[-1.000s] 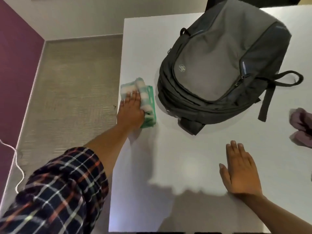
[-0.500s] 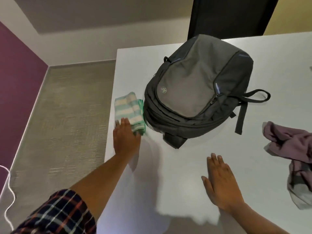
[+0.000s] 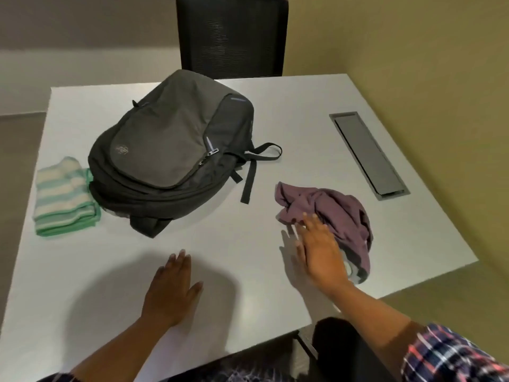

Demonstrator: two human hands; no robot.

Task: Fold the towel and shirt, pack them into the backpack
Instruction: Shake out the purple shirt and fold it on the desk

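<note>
shirt [image 3: 340, 213] crumpled by the table's [image 3: 234, 238] right edge, not yet folded.
left hand [image 3: 172, 288] lies flat near the front edge, fingers straight, holding nothing; right hand [image 3: 319, 255] is spread open, fingertips at the shirt's near side. farther back, the backpack [image 3: 170, 150] sits mid-table, with the folded striped towel [image 3: 64, 197] touching it by the left edge.
</note>
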